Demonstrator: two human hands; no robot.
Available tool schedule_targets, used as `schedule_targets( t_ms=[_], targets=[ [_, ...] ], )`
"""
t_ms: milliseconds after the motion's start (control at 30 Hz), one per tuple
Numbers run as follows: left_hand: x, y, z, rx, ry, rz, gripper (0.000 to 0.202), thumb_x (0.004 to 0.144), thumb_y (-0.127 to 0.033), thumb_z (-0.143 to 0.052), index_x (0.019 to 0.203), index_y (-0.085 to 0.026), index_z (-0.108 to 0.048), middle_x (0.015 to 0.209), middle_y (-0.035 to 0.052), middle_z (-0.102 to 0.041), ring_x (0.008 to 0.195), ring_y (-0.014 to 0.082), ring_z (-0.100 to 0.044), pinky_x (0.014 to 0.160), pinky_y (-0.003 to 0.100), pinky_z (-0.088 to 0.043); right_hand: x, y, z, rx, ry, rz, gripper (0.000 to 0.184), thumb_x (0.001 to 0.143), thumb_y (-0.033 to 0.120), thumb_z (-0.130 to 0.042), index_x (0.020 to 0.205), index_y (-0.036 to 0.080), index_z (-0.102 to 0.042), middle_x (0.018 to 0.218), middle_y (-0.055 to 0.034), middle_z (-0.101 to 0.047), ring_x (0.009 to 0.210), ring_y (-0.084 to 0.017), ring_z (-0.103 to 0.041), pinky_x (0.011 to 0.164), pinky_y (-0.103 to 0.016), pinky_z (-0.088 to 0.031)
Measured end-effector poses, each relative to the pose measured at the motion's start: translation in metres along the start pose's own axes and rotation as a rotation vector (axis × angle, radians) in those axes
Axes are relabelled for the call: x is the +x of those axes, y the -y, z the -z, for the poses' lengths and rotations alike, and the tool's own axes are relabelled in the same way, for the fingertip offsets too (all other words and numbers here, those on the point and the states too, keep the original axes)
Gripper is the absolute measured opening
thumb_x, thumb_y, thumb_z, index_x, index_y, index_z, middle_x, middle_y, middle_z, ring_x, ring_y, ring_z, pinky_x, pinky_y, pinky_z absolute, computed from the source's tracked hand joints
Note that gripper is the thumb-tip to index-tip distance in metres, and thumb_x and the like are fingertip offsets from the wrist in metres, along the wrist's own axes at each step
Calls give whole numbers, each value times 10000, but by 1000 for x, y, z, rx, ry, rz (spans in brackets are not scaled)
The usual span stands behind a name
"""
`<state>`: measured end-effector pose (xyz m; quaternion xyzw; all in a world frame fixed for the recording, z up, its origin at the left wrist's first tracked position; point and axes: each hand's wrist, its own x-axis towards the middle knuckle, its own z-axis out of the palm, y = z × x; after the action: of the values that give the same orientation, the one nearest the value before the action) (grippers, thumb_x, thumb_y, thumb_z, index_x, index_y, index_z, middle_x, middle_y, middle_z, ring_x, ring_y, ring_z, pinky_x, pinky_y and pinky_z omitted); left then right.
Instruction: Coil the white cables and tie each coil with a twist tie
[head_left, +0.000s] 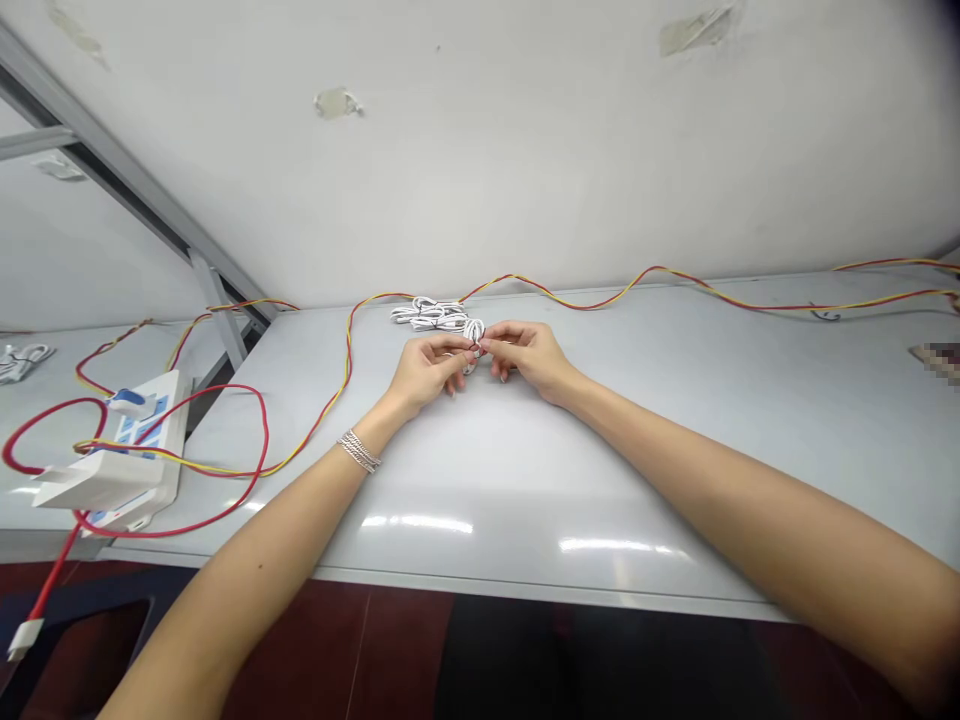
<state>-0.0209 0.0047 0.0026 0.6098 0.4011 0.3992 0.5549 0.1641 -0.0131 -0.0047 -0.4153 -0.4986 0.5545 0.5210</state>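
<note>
A small coiled bundle of white cable (473, 330) stands upright between my fingertips, just above the grey table. Thumb and fingers of my left hand (429, 374) are pinched at its left side, by a thin dark tie round the coil. From the right, my right hand (531, 358) pinches at the same spot, its thumb and forefinger closed on the coil's tie area. Fingers cover part of the tie, so its ends are hard to make out. Right behind the hands lie more white cable bundles (429, 313), bound with dark ties.
Twisted red and yellow wires (585, 304) run along the table's back by the white wall (525, 150). To the left sit a white power strip (169, 425), a white plug adapter (101, 482) and a looped red cable (264, 430). A metal frame (150, 190) rises behind them.
</note>
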Motion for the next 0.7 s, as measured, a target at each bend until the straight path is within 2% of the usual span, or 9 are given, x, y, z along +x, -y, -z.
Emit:
schedule_targets(
  t_ms=[100,300,433,700],
  targets=[
    [0,0,0,-63,33,12,427,628,-395,-904,893,-114,-723,690,30,-702,483,115,-601,412,234,-472,1,0,2,33,25,-9,481,581,495,-928,825,155,-691,674,-14,-680,501,-107,-573,456,-234,-442],
    [0,-1,0,-91,49,45,428,615,-380,-912,877,-110,-707,612,5,-655,482,117,-591,412,232,-474,1,2,5,30,72,-38,430,606,451,-909,831,156,-692,680,2,-680,507,-90,-551,479,-226,-419],
    [0,0,1,-90,61,47,417,627,-378,-909,874,-108,-710,635,9,-663,484,101,-583,426,222,-470,1,3,6,27,110,-42,405,599,394,-905,836,159,-674,683,8,-675,498,-83,-533,483,-221,-396],
    [0,-1,-1,-78,45,54,408,622,-362,-903,883,-110,-717,679,24,-681,489,104,-582,420,228,-466,1,3,6,31,104,-24,377,646,386,-865,899,178,-679,702,12,-675,523,-103,-561,490,-230,-423]
  ],
)
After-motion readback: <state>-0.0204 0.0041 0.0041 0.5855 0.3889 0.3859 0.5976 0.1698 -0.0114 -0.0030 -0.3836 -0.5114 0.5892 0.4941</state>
